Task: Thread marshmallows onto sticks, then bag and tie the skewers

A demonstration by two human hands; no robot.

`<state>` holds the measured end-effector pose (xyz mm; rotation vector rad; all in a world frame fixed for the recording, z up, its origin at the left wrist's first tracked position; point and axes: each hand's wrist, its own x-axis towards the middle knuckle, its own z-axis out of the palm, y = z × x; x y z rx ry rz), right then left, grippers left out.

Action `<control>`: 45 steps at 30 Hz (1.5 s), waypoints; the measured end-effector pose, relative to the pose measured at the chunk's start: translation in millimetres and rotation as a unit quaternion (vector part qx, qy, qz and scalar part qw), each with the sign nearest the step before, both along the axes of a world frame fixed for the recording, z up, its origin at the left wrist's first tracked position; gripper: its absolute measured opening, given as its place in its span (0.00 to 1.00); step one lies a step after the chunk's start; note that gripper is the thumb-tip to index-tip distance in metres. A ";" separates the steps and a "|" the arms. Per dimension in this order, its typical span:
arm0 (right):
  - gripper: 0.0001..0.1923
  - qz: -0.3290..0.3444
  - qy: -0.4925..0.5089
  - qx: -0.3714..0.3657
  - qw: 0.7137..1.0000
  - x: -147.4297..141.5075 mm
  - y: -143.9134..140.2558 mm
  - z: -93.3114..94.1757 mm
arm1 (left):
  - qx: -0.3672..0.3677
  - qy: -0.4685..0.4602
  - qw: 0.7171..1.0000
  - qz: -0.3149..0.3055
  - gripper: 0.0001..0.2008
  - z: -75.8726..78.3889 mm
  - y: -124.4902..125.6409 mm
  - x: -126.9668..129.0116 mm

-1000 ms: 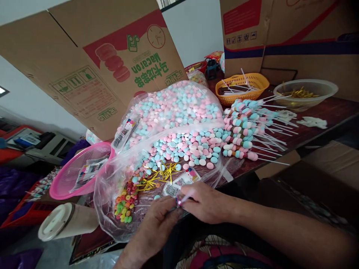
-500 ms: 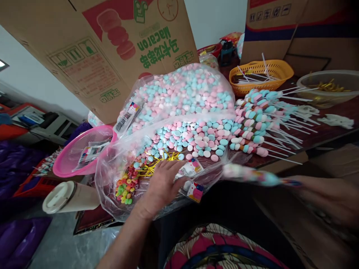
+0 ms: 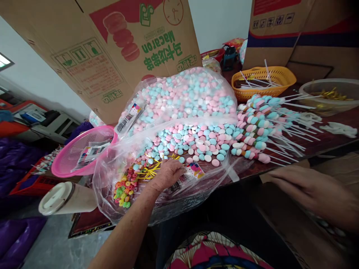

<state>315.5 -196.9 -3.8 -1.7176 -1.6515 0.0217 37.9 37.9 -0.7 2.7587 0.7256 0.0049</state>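
Twist ties [image 3: 151, 171], thin, light, bendy gold wires, lie in the plastic bag [image 3: 112, 175]; we'd pinch one mid-length. Left hand [image 3: 168, 173] curled over them, grip unclear; right hand [image 3: 311, 192] spread flat, seemingly empty

Table layout, worker's side to far edge

On the table [image 3: 331, 140]: open bag of loose sweets [image 3: 193, 144] in front of the person, left hand [image 3: 167, 173] resting in it by the twist ties [image 3: 150, 171]; full sealed bag [image 3: 182, 95] behind; skewers [image 3: 260, 127] to the right; basket [image 3: 265, 76] and bowl [image 3: 327, 95] beyond; cartons [image 3: 106, 48] at back; cup [image 3: 67, 198] lying far left.
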 end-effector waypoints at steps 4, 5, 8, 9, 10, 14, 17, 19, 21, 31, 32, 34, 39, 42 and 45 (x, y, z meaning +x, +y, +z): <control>0.12 0.097 -0.059 -0.028 0.993 -62.6 94.1 13.0 | 0.060 -0.025 0.998 -0.027 0.11 17.0 -1.3 -4.6; 0.14 0.122 -0.050 -0.052 0.990 -79.4 113.2 14.6 | 0.070 -0.030 0.997 -0.032 0.11 21.2 -3.6 -5.1; 0.06 0.168 0.014 -0.092 0.981 -111.7 149.2 10.4 | 0.062 -0.062 0.996 -0.022 0.11 29.0 -11.8 -6.6; 0.07 0.173 0.030 -0.096 0.980 -115.1 154.0 7.3 | 0.047 -0.089 0.995 -0.009 0.11 29.3 -14.5 -7.1; 0.10 0.172 0.039 -0.097 0.980 -115.4 155.7 4.4 | 0.029 -0.118 0.993 0.009 0.10 28.5 -17.0 -7.4; 0.16 0.133 0.164 -0.143 0.967 -100.2 142.7 2.6 | -0.066 -0.184 0.974 0.112 0.11 19.6 -25.9 -2.7; 0.12 0.119 0.258 -0.186 0.941 -88.2 128.0 12.1 | -0.169 -0.183 0.961 0.119 0.07 19.0 -30.2 4.2; 0.06 0.168 0.253 -0.183 0.935 -84.1 121.9 18.4 | -0.230 -0.177 0.954 0.082 0.09 24.2 -30.1 6.9; 0.04 0.211 0.230 -0.170 0.935 -83.8 119.2 21.3 | -0.247 -0.161 0.954 0.045 0.09 31.0 -28.7 8.3; 0.16 0.100 0.318 -0.104 0.937 -94.3 107.8 11.2 | -0.210 -0.229 0.934 0.175 0.11 11.4 -60.8 25.0; 0.18 0.096 0.331 -0.116 0.931 -91.3 106.2 12.0 | -0.221 -0.224 0.937 0.154 0.12 11.3 -61.6 24.6; 0.20 0.095 0.364 -0.143 0.915 -85.0 103.4 15.7 | -0.246 -0.208 0.941 0.109 0.13 15.4 -59.3 22.8; 0.12 0.181 0.338 -0.122 0.916 -79.4 100.3 25.3 | -0.337 -0.159 0.927 0.046 0.13 30.8 -44.9 20.9; 0.18 0.146 0.318 -0.111 0.930 -83.5 102.1 20.5 | -0.327 -0.162 0.929 0.055 0.09 27.9 -40.1 21.7; 0.20 0.097 0.292 -0.091 0.947 -89.5 105.3 9.4 | -0.245 -0.219 0.937 0.117 0.18 15.0 -43.8 20.2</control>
